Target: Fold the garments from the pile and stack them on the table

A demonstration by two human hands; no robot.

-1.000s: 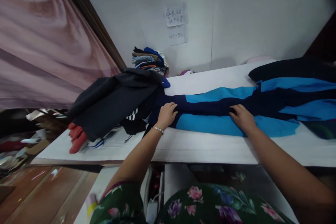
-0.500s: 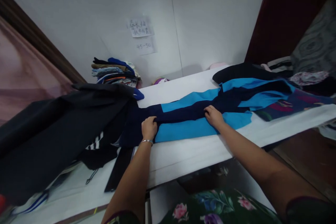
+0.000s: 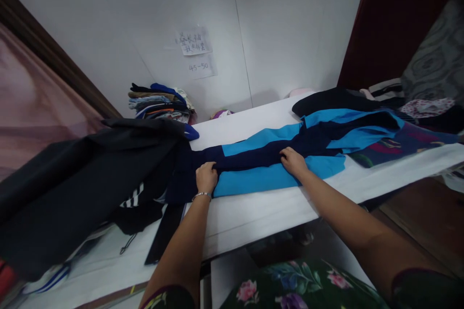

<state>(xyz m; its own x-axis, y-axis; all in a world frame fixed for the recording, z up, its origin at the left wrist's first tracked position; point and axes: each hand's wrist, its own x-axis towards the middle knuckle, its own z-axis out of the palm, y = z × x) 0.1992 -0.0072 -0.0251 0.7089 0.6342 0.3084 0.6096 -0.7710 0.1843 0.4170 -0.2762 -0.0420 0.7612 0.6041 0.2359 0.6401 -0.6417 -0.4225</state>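
Note:
A navy and bright blue garment [image 3: 261, 178] lies stretched lengthwise across the white table, partly folded over itself, its looser end to the right. My left hand [image 3: 206, 177], with a bracelet at the wrist, is closed on the dark cloth near the garment's left part. Further right, my right hand [image 3: 293, 161] has its fingers curled on the navy band at the middle. Both hands rest low on the cloth, backs up, and the fingertips are partly hidden. A large black garment [image 3: 83, 188] covers the left end of the navy one.
A stack of folded clothes [image 3: 159, 101] stands at the back left by the wall. More clothes, a black one [image 3: 333, 100] and a patterned cloth [image 3: 402, 145] among them, lie at the right. Handwritten paper notes [image 3: 195, 41] hang on the wall. The white table's [image 3: 253, 217] front edge runs before me.
The view has shifted slightly. Both hands keep their hold on the garment at nearly the same places, and the cloth lies almost as before.

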